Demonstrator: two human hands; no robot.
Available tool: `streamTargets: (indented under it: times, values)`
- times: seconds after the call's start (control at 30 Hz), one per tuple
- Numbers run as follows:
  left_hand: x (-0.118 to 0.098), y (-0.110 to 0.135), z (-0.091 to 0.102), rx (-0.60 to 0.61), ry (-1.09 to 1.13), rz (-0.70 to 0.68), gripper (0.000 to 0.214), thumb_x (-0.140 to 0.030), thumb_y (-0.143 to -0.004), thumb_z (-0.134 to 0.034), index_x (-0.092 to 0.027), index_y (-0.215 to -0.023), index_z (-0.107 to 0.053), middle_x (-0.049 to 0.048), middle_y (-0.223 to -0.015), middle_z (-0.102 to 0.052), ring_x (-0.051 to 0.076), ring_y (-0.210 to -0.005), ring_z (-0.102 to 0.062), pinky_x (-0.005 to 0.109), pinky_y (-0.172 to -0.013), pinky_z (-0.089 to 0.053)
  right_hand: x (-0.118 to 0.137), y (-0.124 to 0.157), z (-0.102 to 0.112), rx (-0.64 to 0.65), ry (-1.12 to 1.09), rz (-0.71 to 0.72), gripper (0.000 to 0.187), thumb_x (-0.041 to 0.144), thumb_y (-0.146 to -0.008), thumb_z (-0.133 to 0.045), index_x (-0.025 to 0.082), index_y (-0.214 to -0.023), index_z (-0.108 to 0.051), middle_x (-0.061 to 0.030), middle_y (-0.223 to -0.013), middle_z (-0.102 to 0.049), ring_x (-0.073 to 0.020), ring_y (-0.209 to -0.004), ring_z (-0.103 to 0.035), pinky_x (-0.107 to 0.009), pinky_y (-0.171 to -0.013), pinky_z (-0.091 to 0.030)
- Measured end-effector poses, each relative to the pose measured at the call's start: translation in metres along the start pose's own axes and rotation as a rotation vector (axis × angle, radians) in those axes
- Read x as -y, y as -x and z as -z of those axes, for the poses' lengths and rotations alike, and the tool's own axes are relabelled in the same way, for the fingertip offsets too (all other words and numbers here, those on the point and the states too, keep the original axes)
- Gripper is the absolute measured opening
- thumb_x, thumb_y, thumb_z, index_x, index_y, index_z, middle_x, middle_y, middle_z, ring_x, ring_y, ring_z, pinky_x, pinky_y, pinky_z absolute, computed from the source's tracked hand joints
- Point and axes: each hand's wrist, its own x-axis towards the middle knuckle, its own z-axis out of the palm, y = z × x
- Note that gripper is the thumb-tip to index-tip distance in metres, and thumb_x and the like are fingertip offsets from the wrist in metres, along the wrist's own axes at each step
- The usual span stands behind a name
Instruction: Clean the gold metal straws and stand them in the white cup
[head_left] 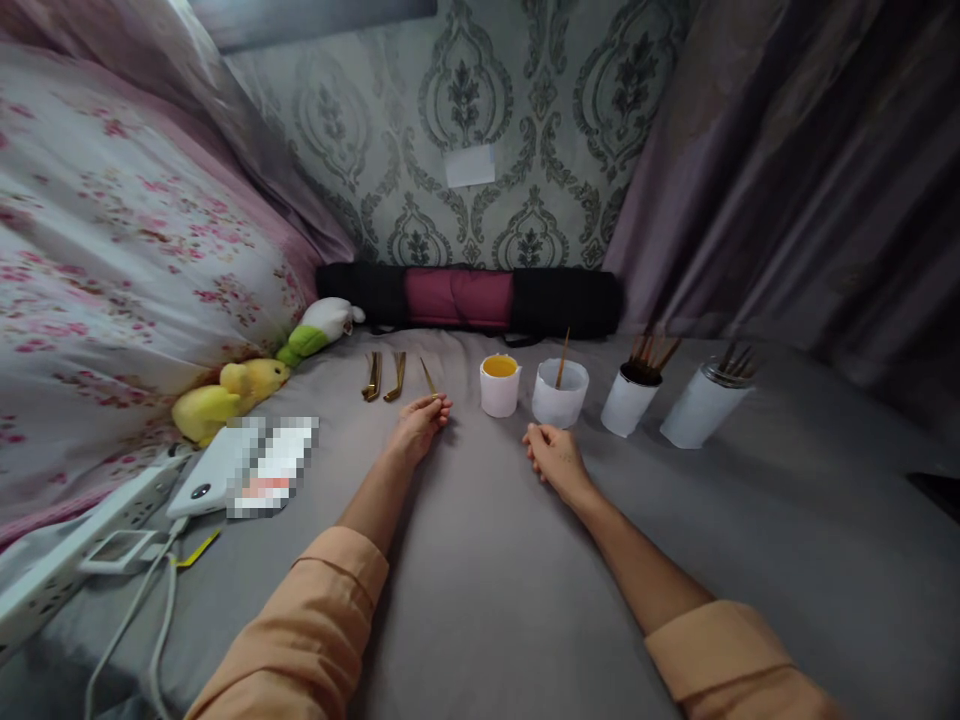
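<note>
My left hand is closed, pinching a thin, pointed gold-coloured stick that points up and away. To its left lie two small groups of gold-coloured sticks with bent ends, a left group and a right group. My right hand is closed with its fingers curled just in front of a wide white cup; what it holds, if anything, is hidden. One thin brown stick leans upright in that cup. Between my hands and farther back stands a white cup with a yellow inside.
To the right, a white container and a tilted white jar hold several brown sticks. A black and maroon roll lies along the wall. At left are plush toys, a white device, a power strip and cables.
</note>
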Motion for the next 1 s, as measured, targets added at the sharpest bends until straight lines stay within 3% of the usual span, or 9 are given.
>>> streamTargets:
  times: [0.5, 1.0]
  values:
    - [0.027, 0.042, -0.027, 0.079, 0.026, -0.054, 0.023, -0.010, -0.067, -0.061, -0.007, -0.089, -0.059, 0.0088, -0.076, -0.063, 0.006, -0.055, -0.055, 0.017, -0.050, -0.045, 0.005, 0.003, 0.002, 0.022, -0.044, 0.018, 0.037, 0.048, -0.077, -0.038, 0.016, -0.070, -0.055, 0.0014, -0.053, -0.048, -0.0073, -0.036, -0.043, -0.017, -0.028, -0.031]
    - [0.031, 0.080, -0.036, 0.109, -0.194, -0.217, 0.036, -0.029, -0.068, -0.060, -0.010, -0.098, -0.060, 0.0071, -0.079, -0.062, 0.008, -0.058, -0.054, 0.019, -0.050, -0.043, 0.004, 0.003, 0.002, 0.070, -0.106, 0.028, 0.035, 0.047, -0.075, -0.043, 0.015, -0.073, -0.057, 0.0021, -0.054, -0.049, -0.0058, -0.036, -0.043, -0.015, -0.028, -0.030]
